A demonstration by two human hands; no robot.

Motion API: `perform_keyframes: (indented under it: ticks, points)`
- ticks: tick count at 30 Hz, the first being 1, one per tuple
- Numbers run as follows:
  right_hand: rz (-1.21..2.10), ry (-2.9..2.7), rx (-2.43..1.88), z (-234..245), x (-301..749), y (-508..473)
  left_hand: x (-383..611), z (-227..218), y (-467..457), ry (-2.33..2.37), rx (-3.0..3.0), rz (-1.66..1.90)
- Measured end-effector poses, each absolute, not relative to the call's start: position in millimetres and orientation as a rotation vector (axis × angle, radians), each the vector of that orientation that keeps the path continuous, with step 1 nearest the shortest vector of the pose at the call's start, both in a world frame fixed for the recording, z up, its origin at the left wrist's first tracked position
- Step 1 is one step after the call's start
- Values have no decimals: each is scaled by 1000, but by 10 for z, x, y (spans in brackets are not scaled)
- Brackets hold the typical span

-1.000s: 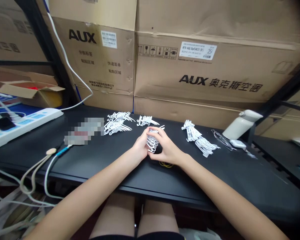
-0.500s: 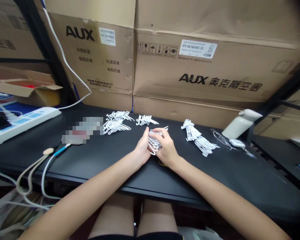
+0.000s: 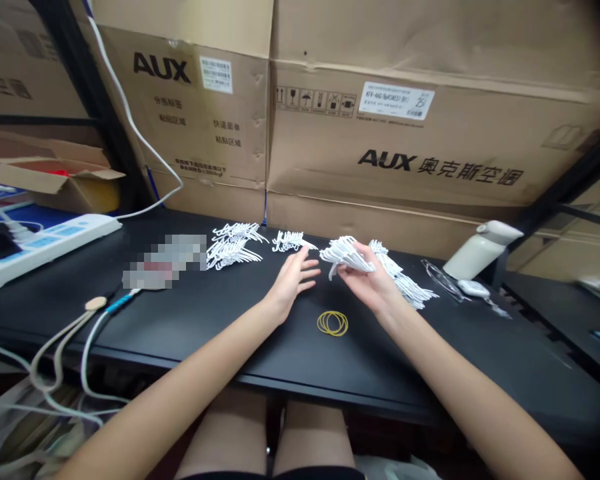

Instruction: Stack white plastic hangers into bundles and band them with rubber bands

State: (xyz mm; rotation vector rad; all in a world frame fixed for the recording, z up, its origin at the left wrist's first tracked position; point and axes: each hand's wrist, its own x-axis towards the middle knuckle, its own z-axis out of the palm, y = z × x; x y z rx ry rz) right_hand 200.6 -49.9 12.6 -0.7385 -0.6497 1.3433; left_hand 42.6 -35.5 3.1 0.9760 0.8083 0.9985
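Observation:
My right hand (image 3: 373, 280) is closed around a bundle of white hooks (image 3: 347, 253), held just above the black table (image 3: 220, 317). To its left, my left hand (image 3: 290, 283) is open, fingers stretched toward the bundle and holding nothing. Several yellow rubber bands (image 3: 333, 323) lie in a loose heap below and between my hands. Beyond my left fingertips is a small pile of white hooks (image 3: 289, 240). Larger piles of hooks (image 3: 235, 247) rest farther left, and another row of hooks (image 3: 413, 290) lies behind my right hand, partly hidden by it.
Large cardboard boxes (image 3: 400, 140) line the back of the table. At right stand a white bottle (image 3: 483, 250), glasses (image 3: 443, 280) and a small white case (image 3: 474, 288). A power strip (image 3: 70, 243), cables (image 3: 93, 340) and a blurred-out item (image 3: 165, 263) are at left.
My hands have come apart. The right one has carried the hook bundle up and to the right; the left one has let go of it and opened. The rubber bands are now uncovered.

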Motion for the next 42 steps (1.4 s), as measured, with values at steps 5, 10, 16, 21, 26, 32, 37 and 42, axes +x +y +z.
perform_keyframes:
  ticks: [5,10,16,21,26,32,37,42]
  points:
    - [1674,-307,-493,172,1983,-550,398,3,-356,771,1540,1276]
    - [1783,-251,-534,133,1772,-685,358,34,-414,609,1826,1204]
    - [1820,-269,-564,84,1602,-822,386,42,-444,489,1531,1049]
    - [1856,-420,-611,84,1614,-821,436,44,-474,535,1352,1090]
    - [1872,-622,-784,73,1684,-774,472,49,-468,638,1157,1109]
    - [1684,-1110,-1022,-4,1737,-733,440,92,-488,666,983,961]
    - [1365,-1463,-1170,-41,1761,-709,439,95,-517,575,853,872]
    - [890,-1407,-1278,-87,1764,-682,448,65,-491,510,703,905]
